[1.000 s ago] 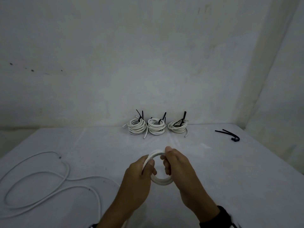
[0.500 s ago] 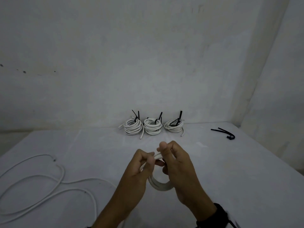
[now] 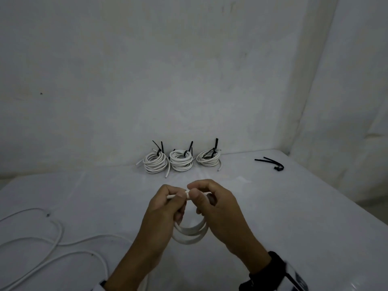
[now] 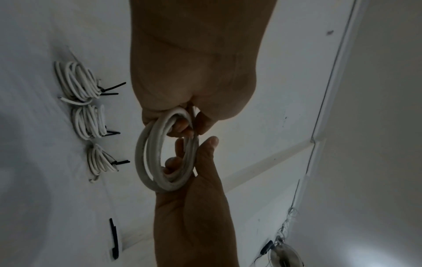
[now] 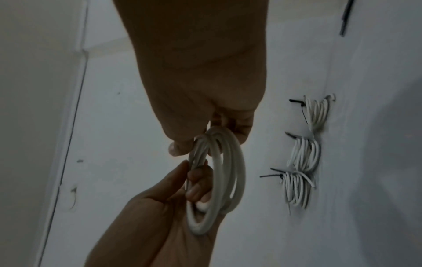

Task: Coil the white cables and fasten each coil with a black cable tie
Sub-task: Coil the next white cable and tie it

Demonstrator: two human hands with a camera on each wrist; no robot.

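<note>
A small coil of white cable (image 3: 190, 235) hangs between both hands above the middle of the table. My left hand (image 3: 177, 197) pinches the coil's top left, where a short stretch of cable (image 3: 171, 196) shows between its fingers. My right hand (image 3: 195, 191) grips the top right with the thumb pressed on the strands. In the left wrist view the coil (image 4: 146, 159) shows a few turns, with fingers of both hands through it. The rest of this cable (image 3: 56, 238) trails loose over the table's left side. Loose black cable ties (image 3: 270, 163) lie at the back right.
Three tied coils (image 3: 156, 163) (image 3: 181, 161) (image 3: 209, 159) stand in a row against the back wall, each with a black tie sticking up. The white table (image 3: 294, 217) ends at walls behind and at the right.
Both hands have come together over the top of the coil, thumbs now almost touching. The coil hangs lower below the fingers than a second ago.
</note>
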